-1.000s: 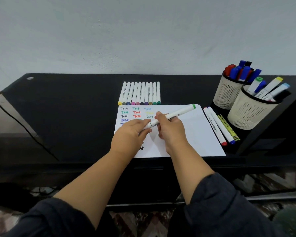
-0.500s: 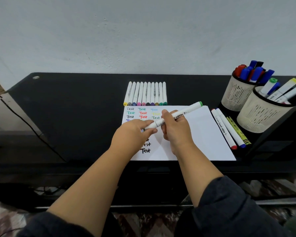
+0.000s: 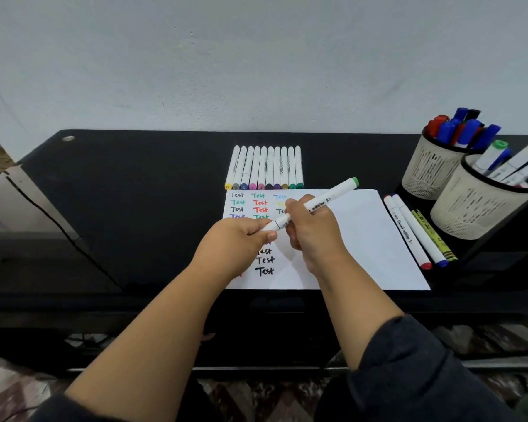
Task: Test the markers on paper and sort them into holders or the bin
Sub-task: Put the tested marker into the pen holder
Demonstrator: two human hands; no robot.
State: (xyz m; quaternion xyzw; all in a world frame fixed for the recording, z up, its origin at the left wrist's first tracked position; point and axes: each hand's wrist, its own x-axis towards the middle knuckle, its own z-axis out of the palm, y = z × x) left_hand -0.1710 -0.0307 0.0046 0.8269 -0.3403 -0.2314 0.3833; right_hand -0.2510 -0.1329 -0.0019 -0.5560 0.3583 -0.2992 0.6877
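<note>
white green-capped marker | tilted above paper | held both ends

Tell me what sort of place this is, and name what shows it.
Probably a home desk or work corner rather than an office or shop: a black tabletop pushed against a plain white wall, mesh pen holders full of markers, and patterned floor tiles below.

both hands raised together, left pinching — right curled, forearms converging
</note>
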